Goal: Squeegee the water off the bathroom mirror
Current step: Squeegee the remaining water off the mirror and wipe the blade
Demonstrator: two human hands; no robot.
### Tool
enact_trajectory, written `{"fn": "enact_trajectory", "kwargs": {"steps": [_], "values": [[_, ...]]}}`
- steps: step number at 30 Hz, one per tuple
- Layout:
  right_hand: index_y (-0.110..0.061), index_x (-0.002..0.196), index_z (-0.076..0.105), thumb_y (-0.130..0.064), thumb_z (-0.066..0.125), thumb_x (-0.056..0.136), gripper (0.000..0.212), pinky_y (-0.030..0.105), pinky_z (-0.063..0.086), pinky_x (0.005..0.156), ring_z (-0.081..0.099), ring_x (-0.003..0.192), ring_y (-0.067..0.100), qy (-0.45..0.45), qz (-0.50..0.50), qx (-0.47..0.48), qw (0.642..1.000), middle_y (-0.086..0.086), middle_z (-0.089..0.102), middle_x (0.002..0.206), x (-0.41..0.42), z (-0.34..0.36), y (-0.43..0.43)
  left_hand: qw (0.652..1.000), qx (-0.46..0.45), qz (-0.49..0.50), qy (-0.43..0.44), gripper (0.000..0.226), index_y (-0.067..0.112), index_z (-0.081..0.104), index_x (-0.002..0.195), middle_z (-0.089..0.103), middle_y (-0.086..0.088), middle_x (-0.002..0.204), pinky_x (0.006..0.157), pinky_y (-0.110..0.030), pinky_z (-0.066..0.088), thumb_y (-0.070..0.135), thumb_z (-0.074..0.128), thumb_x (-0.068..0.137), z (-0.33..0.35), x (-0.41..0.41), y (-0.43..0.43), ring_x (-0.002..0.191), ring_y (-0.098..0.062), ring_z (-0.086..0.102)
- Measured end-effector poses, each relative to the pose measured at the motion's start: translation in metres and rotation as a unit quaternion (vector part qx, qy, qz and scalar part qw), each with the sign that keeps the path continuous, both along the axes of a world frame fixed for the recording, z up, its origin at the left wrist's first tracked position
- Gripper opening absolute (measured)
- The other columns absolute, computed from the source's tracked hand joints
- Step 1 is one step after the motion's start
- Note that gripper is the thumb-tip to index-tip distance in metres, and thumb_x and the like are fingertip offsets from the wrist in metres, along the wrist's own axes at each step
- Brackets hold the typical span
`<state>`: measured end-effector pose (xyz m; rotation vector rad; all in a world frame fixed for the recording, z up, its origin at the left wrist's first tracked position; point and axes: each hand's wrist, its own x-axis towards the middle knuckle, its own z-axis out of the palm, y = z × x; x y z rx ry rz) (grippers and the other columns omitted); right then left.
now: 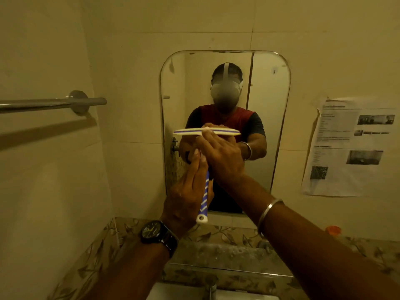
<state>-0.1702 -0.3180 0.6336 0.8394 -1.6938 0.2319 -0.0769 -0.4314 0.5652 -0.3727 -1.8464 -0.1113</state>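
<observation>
A rounded wall mirror [268,100] hangs straight ahead and reflects a person wearing a headset. I hold a white squeegee with blue stripes [205,191] in front of the mirror's lower half. Its blade [225,131] lies level, about halfway up the glass. My left hand [188,191], with a watch on the wrist, grips the striped handle near its lower end. My right hand [223,156], with a metal bangle on the wrist, holds the handle just under the blade. Whether the blade touches the glass is unclear.
A metal towel bar [52,103] juts from the left wall. A printed paper sheet [348,146] is stuck on the tiles right of the mirror. Below runs a leaf-patterned ledge [216,232] with an orange cap [333,230], and a tap [213,287] over a basin.
</observation>
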Motion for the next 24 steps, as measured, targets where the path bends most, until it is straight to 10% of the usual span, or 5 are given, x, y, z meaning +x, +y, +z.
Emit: {"fn": "enact_trajectory", "kwargs": {"steps": [6,24], "values": [[-0.002,0.125,0.068,-0.024,0.083,0.085,0.048,0.049,0.057,0.095,0.067,0.118,0.038,-0.03,0.016,-0.003,0.999,0.023,0.068,0.127,0.009,-0.048,-0.002,0.998,0.002,-0.028,-0.061,0.069,0.0,0.035,0.149,0.045,-0.025,0.154,0.065,-0.036,0.062,0.028,0.068,0.096,-0.049,0.005,-0.011,0.084,-0.028,0.073],[-0.005,0.115,0.072,-0.031,0.083,0.086,0.04,0.043,0.056,0.093,0.069,0.116,0.033,-0.005,0.015,0.007,1.0,0.017,0.072,0.123,0.014,0.013,-0.041,0.999,0.016,-0.029,-0.026,0.057,-0.013,0.049,0.142,0.047,-0.031,0.15,0.09,-0.04,0.062,0.023,0.061,0.099,0.01,0.009,-0.046,0.124,-0.04,0.064]]}}
